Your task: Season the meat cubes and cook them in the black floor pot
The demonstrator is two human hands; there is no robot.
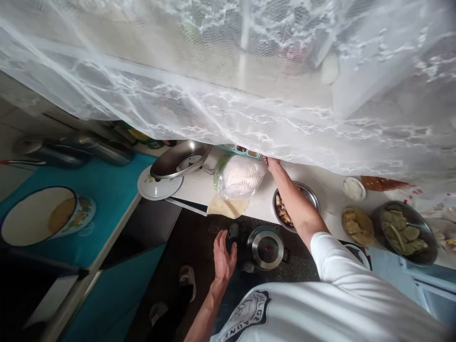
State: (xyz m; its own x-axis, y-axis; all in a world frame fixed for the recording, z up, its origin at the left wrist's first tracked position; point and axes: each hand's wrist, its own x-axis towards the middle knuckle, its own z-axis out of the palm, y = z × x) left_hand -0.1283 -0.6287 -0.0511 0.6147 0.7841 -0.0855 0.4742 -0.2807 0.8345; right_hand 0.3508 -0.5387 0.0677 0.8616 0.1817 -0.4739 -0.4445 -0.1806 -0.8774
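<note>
The right hand reaches out along the white counter and is closed on the edge of a clear plastic bag with something pale and netted inside; the fingers are partly hidden under the hem of the lace curtain, so the exact grip cannot be told. The bag sits tilted on the counter, just above a flat, pale sheet of dough or bread at the counter's edge, and near a steel lid that leans on a white plate. The left hand hangs open and empty, fingers spread, low in front of the body beside a small steel pot with a lid. To handle the bag well, the grip should probably take a good fold of plastic rather than a thin edge, and the lift should be kept level so the contents do not slide out. The forearm passes right over a steel bowl of brown pieces, so it should stay clear of the rim. The free hand could support the bag from below.
</note>
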